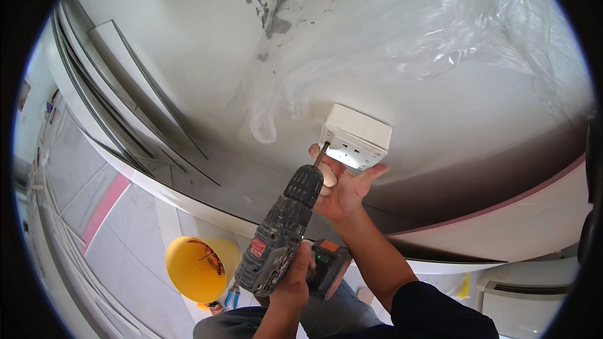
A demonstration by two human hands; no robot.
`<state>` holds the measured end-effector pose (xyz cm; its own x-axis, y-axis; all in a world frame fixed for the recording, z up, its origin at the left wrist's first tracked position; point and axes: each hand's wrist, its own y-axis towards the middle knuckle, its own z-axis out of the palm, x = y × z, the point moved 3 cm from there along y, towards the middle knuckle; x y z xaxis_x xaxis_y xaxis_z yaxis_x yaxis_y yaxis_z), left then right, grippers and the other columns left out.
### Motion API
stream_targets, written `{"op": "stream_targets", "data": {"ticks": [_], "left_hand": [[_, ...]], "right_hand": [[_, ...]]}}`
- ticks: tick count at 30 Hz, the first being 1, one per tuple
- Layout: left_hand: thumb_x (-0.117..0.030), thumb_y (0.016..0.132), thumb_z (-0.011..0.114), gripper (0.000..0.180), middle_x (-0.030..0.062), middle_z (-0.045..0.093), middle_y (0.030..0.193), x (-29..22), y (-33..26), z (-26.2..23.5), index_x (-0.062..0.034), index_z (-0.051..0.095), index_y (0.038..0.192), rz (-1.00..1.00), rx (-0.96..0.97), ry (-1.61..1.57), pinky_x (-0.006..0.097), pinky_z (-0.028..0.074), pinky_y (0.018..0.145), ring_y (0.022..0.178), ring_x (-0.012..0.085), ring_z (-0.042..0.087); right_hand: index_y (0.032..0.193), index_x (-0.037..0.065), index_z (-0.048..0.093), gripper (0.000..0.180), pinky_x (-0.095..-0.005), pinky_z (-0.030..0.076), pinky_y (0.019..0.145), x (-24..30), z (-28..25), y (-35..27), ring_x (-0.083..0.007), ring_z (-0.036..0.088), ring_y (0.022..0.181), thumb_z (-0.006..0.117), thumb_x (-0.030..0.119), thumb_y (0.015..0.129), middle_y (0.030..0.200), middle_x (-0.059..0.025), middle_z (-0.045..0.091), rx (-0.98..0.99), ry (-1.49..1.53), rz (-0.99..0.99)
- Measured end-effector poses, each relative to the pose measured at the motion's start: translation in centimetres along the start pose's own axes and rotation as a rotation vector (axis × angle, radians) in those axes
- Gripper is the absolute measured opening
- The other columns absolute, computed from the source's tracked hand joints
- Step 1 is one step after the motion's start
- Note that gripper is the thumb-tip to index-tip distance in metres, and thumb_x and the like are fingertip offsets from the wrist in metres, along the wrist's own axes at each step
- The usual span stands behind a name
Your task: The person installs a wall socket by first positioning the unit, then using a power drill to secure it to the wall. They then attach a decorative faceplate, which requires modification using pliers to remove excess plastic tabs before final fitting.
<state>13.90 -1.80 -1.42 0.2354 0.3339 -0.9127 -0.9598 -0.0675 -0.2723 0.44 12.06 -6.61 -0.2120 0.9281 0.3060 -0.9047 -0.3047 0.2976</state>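
My left hand [291, 285] is wrapped around the grip of a dusty black cordless drill [276, 238], its battery to the right of the wrist. The drill's long bit [322, 154] points up and away, its tip at the lower left corner of a white socket outlet [355, 136] on the pale surface. The outlet's slotted face is brightly lit. From below, my right hand [344, 193] holds the outlet, palm up, thumb stretched along its lower right edge. Its fingers curl around beside the bit; whether they touch the bit I cannot tell. Any screw at the tip is too small to make out.
Crumpled clear plastic film [465, 31] clings to the pale surface at upper right. Long white strips [135, 88] lean at the left. A curved ledge [502, 226] crosses below the outlet. Lower left, a yellow bucket [198, 270] holds a tool; blue-handled pliers [232, 298] lie beside it.
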Motion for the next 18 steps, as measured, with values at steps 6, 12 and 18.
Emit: {"op": "stream_targets", "data": {"ticks": [6,12,18], "left_hand": [[-0.007,0.101,0.062,0.006,0.0042,0.055,0.076,-0.47,0.05,0.22,-0.0049,0.057,0.103,0.013,-0.009,-0.008,0.031,0.047,0.067,0.067,0.0148,0.054],[-0.007,0.101,0.062,0.005,0.0044,0.055,0.075,-0.20,0.09,0.25,-0.0046,0.057,0.102,-0.003,-0.026,0.001,0.032,0.047,0.066,0.067,0.0150,0.054],[-0.015,0.103,0.066,0.013,0.0010,0.062,0.079,-0.25,0.13,0.29,-0.0030,0.066,0.099,-0.009,-0.021,-0.077,0.027,0.046,0.067,0.071,0.0107,0.057]], "right_hand": [[0.134,0.003,0.046,0.137,-0.0238,0.016,0.049,-0.12,0.01,0.15,-0.0053,0.021,0.052,0.046,0.109,0.046,0.065,0.0098,0.026,-0.031,0.006,-0.003],[0.133,-0.001,0.046,0.142,-0.0249,0.016,0.047,-0.12,-0.08,0.22,-0.0066,0.021,0.048,0.043,0.112,0.047,0.062,0.0092,0.028,-0.095,-0.013,-0.013],[0.136,-0.002,0.046,0.144,-0.0243,0.017,0.046,-0.05,-0.24,0.01,-0.0061,0.022,0.048,0.042,0.112,0.047,0.062,0.0088,0.031,-0.140,-0.028,-0.020]]}}
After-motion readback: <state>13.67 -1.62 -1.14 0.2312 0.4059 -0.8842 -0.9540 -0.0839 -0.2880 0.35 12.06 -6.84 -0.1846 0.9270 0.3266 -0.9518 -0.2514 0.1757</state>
